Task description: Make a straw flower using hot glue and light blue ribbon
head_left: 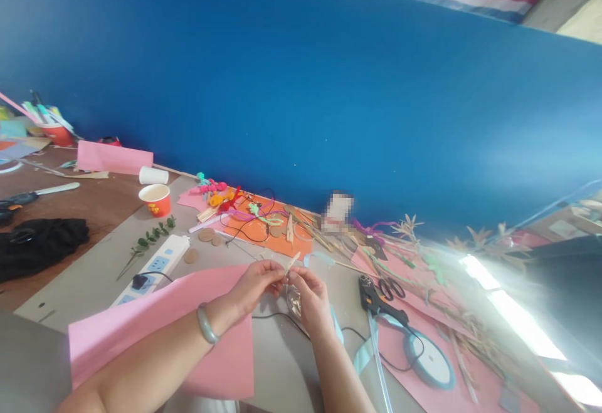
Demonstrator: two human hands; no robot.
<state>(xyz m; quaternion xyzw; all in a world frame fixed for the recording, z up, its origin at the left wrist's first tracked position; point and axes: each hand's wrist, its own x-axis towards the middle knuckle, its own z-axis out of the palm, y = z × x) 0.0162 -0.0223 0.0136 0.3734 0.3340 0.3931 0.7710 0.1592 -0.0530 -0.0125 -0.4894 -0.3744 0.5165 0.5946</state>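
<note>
My left hand [264,280] and my right hand [308,294] meet above the near middle of the table, fingertips pinched together. Between them they hold a small pale, narrow strip [293,261] that sticks up from the fingers; its exact kind is too small to make out. A large sheet of pink paper [188,325] lies under my left forearm. Just below my fingers, partly covered by my right hand, is a clear round object with pale bits [295,303]. A black cord [277,315] runs beneath my hands.
To the right lie a hot glue gun [376,300], scissors [391,289] and a blue ribbon roll [429,358]. On the left are a power strip [176,251], a leafy sprig [151,239] and a red paper cup [156,201]. Craft scraps on orange paper [294,244] line the blue wall [282,87].
</note>
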